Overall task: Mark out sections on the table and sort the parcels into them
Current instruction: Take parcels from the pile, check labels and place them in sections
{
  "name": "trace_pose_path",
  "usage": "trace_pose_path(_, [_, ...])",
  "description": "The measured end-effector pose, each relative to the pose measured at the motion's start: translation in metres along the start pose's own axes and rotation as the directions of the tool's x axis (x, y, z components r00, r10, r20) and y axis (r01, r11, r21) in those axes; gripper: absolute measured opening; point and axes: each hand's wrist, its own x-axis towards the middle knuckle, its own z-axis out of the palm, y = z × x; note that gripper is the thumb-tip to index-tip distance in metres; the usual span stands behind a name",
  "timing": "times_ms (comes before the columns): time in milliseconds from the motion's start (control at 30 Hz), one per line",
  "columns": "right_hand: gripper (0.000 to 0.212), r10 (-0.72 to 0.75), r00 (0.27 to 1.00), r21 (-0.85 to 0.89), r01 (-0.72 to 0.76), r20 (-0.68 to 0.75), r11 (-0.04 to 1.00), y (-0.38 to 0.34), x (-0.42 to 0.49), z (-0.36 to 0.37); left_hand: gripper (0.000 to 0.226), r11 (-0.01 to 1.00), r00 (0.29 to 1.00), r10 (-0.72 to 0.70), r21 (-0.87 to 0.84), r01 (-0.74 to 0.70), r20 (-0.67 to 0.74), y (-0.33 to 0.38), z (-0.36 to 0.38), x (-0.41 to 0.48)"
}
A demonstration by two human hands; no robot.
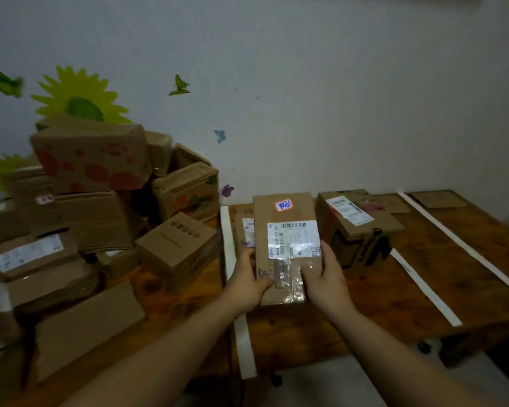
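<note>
A long brown cardboard parcel [282,212] with a white shipping label and a red-and-blue sticker sits in the middle of the wooden table [373,295]. My left hand [246,282] grips its near left edge and my right hand [325,277] grips its near right edge. It lies between white tape strips: one [229,259] on its left, another [423,289] further right. A flatter parcel [246,227] shows partly beneath it on the left. To its right stands a brown box with black print [356,227].
A tall heap of cardboard parcels [94,201] fills the table's left side, left of the tape. A third tape strip [465,245] runs diagonally at the right, with flat cardboard pieces [438,199] beyond it. The wall with paper flowers and butterflies is behind.
</note>
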Motion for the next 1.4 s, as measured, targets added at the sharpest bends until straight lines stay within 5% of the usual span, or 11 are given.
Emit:
trace_pose_path(133, [0.076, 0.090, 0.992, -0.130, -0.078, 0.087, 0.988, 0.031, 0.039, -0.031, 0.065, 0.999, 1.000, -0.013, 0.044, 0.014, -0.016, -0.003, 0.046, 0.035])
trace_pose_path(367, [0.070, 0.110, 0.954, -0.201, -0.054, 0.278, 0.978, 0.090, 0.085, -0.044, 0.098, 0.986, 0.980, -0.101, 0.146, 0.076, 0.172, -0.024, 0.087, 0.056])
trace_pose_path(567, [0.095, 0.218, 0.824, -0.271, -0.081, 0.523, 0.959, 0.122, 0.106, -0.036, 0.087, 0.972, 0.973, -0.184, 0.170, 0.160, 0.137, -0.043, 0.107, 0.063])
trace_pose_path(667, [0.115, 0.246, 0.749, -0.355, -0.016, 0.615, 0.935, 0.139, 0.114, -0.034, 0.085, 0.958, 0.975, -0.195, 0.231, 0.168, 0.102, -0.050, 0.114, 0.069])
trace_pose_path(767, [0.110, 0.224, 0.726, -0.429, 0.108, 0.651, 0.897, 0.146, 0.123, -0.031, 0.083, 0.922, 0.984, -0.172, 0.357, 0.149, 0.035, -0.056, 0.119, 0.078])
trace_pose_path(900, [0.082, 0.123, 0.772, -0.513, 0.286, 0.624, 0.809, 0.144, 0.135, -0.025, 0.075, 0.766, 0.994, -0.107, 0.637, 0.087, -0.007, -0.056, 0.118, 0.091])
trace_pose_path(1000, [0.070, 0.014, 0.786, -0.564, 0.431, 0.618, 0.704, 0.144, 0.147, -0.017, 0.070, 0.441, 0.999, -0.023, 0.897, -0.029, 0.044, -0.050, 0.113, 0.106])
trace_pose_path(1100, [0.070, -0.017, 0.777, -0.591, 0.492, 0.629, 0.639, 0.145, 0.162, -0.007, 0.066, 0.264, 0.998, -0.005, 0.962, -0.064, 0.067, -0.045, 0.108, 0.123])
trace_pose_path(1267, [0.074, 0.032, 0.762, -0.605, 0.488, 0.647, 0.629, 0.140, 0.188, 0.009, 0.064, 0.184, 0.994, -0.097, 0.982, -0.029, 0.048, -0.040, 0.097, 0.147])
trace_pose_path(1400, [0.080, 0.071, 0.759, -0.621, 0.470, 0.647, 0.627, 0.130, 0.194, 0.012, 0.071, 0.225, 0.994, -0.106, 0.974, -0.004, 0.028, -0.034, 0.086, 0.144])
